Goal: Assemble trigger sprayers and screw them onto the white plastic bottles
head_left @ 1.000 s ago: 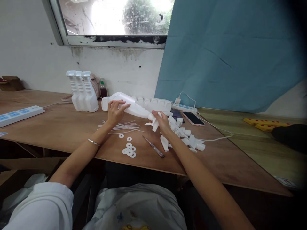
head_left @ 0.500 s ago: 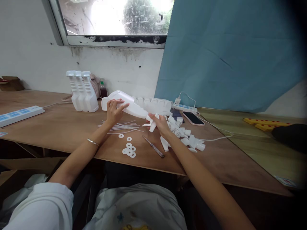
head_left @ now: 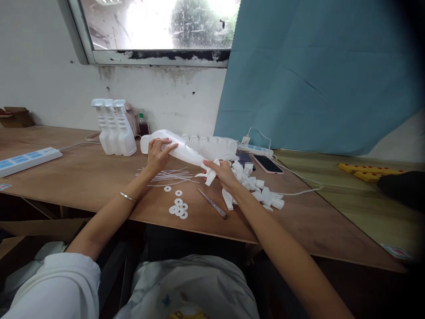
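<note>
A white spray bottle (head_left: 182,151) lies tilted in the air above the table, its neck pointing down to the right. Around its body my left hand (head_left: 158,155) is closed. At the neck end, my right hand (head_left: 223,172) grips a white trigger spray head (head_left: 211,174), which meets the bottle's mouth. Below the bottle are thin white dip tubes (head_left: 172,175) and several flat white washers (head_left: 178,207). A screwdriver (head_left: 212,204) with a clear handle lies near my right wrist. Beside that hand is a heap of loose white spray heads (head_left: 250,181).
Three white bottles with spray heads (head_left: 114,128) stand at the back left, near a green-capped bottle (head_left: 142,124). More white bottles (head_left: 212,146) lie along the wall. A phone (head_left: 268,164), a cable and power strips (head_left: 29,160) are on the wooden table (head_left: 83,177).
The bottle's raised end has dipped slightly, and the spray head in my right hand has shifted a little to the left. Both hands keep their grip.
</note>
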Demonstrator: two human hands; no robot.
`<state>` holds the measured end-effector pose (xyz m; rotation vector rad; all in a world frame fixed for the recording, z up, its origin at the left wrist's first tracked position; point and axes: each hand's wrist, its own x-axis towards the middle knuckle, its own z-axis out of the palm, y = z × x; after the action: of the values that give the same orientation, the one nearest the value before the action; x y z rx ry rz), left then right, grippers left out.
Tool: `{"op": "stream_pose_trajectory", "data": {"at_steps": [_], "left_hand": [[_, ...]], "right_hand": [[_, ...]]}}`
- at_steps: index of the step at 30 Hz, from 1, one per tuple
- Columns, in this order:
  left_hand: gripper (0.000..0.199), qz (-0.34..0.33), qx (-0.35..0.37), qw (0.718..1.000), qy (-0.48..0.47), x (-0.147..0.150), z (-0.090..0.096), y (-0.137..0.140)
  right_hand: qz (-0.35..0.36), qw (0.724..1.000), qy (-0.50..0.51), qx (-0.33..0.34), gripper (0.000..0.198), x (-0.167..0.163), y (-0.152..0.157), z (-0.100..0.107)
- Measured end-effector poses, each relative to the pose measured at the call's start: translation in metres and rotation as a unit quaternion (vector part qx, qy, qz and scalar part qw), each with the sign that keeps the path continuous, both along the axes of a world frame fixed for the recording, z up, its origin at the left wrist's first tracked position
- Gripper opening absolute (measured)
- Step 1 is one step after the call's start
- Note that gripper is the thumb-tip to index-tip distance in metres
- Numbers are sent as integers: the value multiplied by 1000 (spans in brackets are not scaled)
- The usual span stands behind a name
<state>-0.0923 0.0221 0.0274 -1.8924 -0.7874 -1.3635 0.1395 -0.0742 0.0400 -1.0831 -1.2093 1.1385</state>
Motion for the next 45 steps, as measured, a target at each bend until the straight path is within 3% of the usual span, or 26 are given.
{"op": "stream_pose_trajectory", "data": {"at_steps": [8, 13, 16, 18, 20, 22, 24, 26, 29, 33, 38, 40, 45], "left_hand": [[21, 2, -32, 999, -17, 1, 3, -2], [24, -13, -32, 999, 24, -1, 3, 0], [27, -20, -65, 995, 72, -6, 6, 2], [33, -22, -90, 990, 106, -10, 9, 3], [44, -27, -111, 985, 126, -15, 12, 4], [50, -34, -131, 982, 134, -18, 14, 5], [50, -41, -148, 978, 142, -21, 15, 6], [49, -47, -157, 975, 151, -22, 15, 8], [49, -54, -163, 972, 160, -22, 13, 10], [53, -66, -173, 966, 178, -22, 12, 10], [75, -65, -134, 970, 193, 1, 14, -14], [78, -61, -101, 974, 193, 22, 13, -29], [52, -34, -59, 984, 165, 61, 4, -55]], "right_hand": [[46, 980, 177, -78, 18, -3, 6, 1], [48, 980, 157, -114, 20, -4, 7, 4], [55, 986, 113, -110, 35, -2, 5, 5], [19, 996, 67, -60, 51, -1, 3, 4], [-43, 997, -8, 61, 60, 0, 1, 3], [-102, 966, -120, 207, 59, 2, -2, 0], [-127, 916, -229, 303, 54, 5, -4, -2], [-121, 881, -305, 341, 50, 8, -4, -3], [-98, 865, -360, 337, 45, 9, -3, -4], [-126, 887, -334, 292, 39, 6, -2, -5], [-152, 945, -185, 221, 41, -3, -5, -8], [-155, 950, -159, 221, 40, -8, -7, -10], [-167, 932, -196, 255, 39, -19, -15, -14]]}}
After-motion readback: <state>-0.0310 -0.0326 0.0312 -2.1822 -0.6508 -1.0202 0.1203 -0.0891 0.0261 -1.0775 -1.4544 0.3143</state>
